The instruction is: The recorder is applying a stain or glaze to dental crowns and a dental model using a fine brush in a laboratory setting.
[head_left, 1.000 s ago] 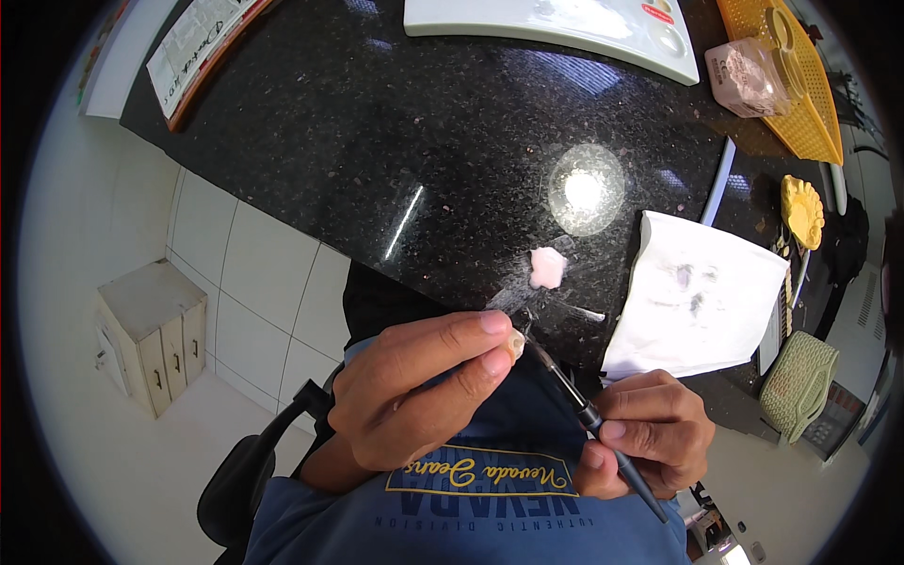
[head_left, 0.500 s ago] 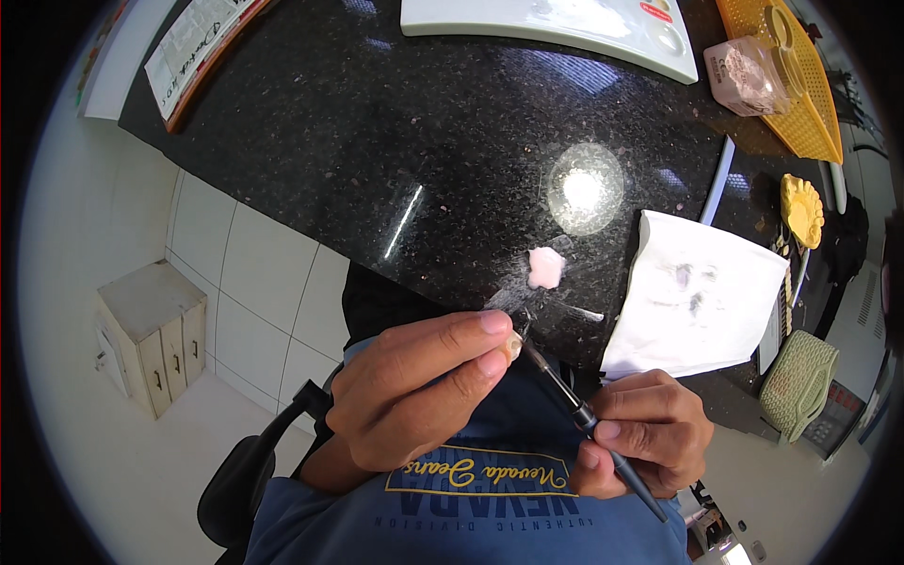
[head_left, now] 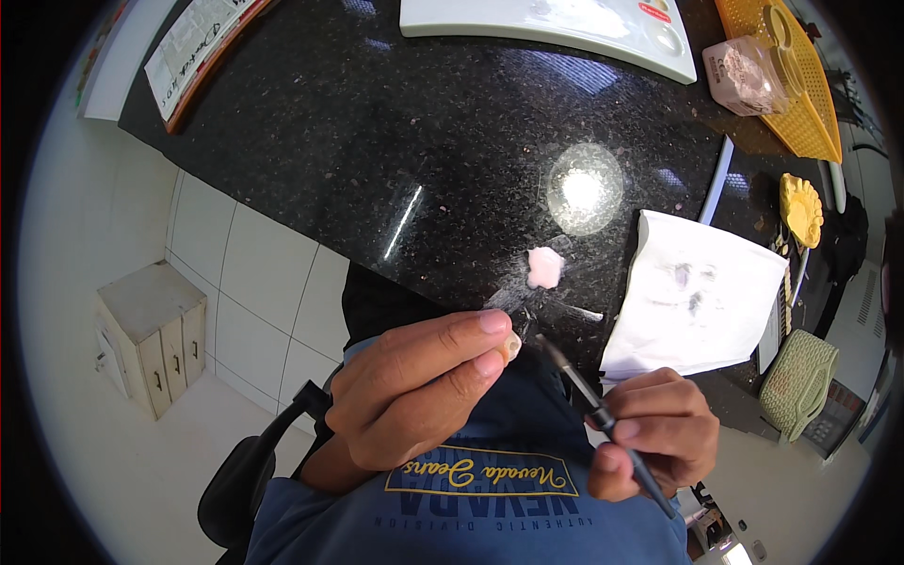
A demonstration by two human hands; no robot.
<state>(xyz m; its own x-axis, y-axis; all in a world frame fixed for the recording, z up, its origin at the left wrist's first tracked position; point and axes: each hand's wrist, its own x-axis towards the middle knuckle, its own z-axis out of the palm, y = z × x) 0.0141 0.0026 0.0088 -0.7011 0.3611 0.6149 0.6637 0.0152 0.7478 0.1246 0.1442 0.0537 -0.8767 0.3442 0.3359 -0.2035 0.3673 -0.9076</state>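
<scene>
Between the thumb and fingertips of my left hand (head_left: 414,391) is a small cream-coloured dental piece (head_left: 512,347), mostly covered by the fingers. My right hand (head_left: 664,428) grips a fine brush (head_left: 601,412) with a dark handle and a metal ferrule. The brush points up and left, its tip a short way right of the dental piece and apart from it. Just beyond both hands, a patch of pale pink paste (head_left: 544,268) lies on the black speckled counter (head_left: 377,160), with whitish smears around it.
A folded white tissue (head_left: 706,301) with grey stains lies right of the paste. Further right are a yellow dental cast (head_left: 801,211), a green woven pouch (head_left: 799,384) and a blue-grey strip (head_left: 718,179). At the back stand a white tray (head_left: 546,21), a clear jar (head_left: 744,77) and a yellow basket (head_left: 810,122).
The brush has drawn back from the dental piece, moving slightly right and down with my right hand. My left hand has stayed nearly still.
</scene>
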